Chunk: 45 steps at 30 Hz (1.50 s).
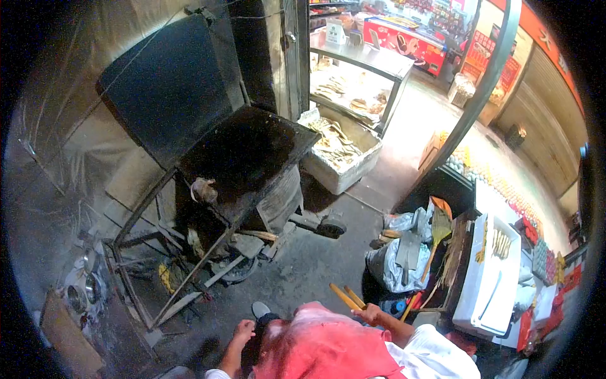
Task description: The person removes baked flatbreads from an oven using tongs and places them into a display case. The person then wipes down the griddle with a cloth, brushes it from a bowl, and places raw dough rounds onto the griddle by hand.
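Two yellowish wooden sticks (344, 297) point forward and left from my right hand (371, 313), whose fingers are closed around their near ends. I cannot make out whether the sticks are joined. Lower left of them, my left hand (243, 330) hangs beside the red apron (322, 344). Its fingers look curled in, with nothing visible in them. Ahead stands a dark metal griddle or stove (246, 151) on a frame, its large lid (167, 82) raised. A crumpled cloth (203, 190) lies at its near left edge.
A white foam box (341, 180) of flat breads sits below a lit glass display case (360, 88). To the right, a cleaver (407, 252) rests on plastic bags (386, 268), near a yellow brush (440, 225) and a white foam tray (489, 271). A wheel (331, 228) juts beside the stove.
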Tool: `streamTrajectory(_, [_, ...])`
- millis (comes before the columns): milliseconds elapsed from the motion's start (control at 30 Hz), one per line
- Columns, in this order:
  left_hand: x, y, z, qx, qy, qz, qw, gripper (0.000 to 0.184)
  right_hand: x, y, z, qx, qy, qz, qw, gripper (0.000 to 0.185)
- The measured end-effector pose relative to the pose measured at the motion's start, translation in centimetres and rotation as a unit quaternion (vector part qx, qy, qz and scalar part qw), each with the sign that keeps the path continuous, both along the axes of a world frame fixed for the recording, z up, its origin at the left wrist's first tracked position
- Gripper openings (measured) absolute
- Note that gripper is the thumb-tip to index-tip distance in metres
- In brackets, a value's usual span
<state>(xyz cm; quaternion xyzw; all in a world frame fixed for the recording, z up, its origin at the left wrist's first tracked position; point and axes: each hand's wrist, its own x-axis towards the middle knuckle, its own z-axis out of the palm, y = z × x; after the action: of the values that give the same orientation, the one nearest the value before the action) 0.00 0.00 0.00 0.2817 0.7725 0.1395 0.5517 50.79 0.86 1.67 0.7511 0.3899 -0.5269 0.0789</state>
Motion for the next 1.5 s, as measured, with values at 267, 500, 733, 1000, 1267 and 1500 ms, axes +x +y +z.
streamTrajectory(267, [-5.5,-3.7,-13.1,0.146,-0.182,0.01,0.972,0.023,-0.5,-0.6,3.3,-0.007,0.01,-0.034,0.999,0.067])
streamTrajectory(500, [0.5,-0.2,0.7,0.057,-0.023,0.013,0.998,0.022,0.3,-0.2,0.6,-0.006,0.0,0.001,1.0,0.062])
streamTrajectory(733, [0.7,-0.2,1.7,0.028,-0.01,-0.014,0.999,0.023,-0.4,0.3,2.3,0.007,0.013,-0.017,1.0,0.062])
streamTrajectory(1000, [-1.8,-1.8,-7.1,0.045,-0.026,0.008,0.999,0.022,1.2,-0.2,-1.2,0.023,0.033,-0.009,0.999,0.053])
streamTrajectory(1267, [0.5,-1.4,-3.8,0.142,0.07,-0.056,0.986,0.026,3.6,-0.4,-3.0,0.225,0.264,0.09,0.933,0.04])
streamTrajectory(1500, [1.1,-2.4,-3.8,0.091,0.034,0.038,0.995,0.02,4.6,1.7,-6.7,0.224,0.105,0.336,0.909,0.037])
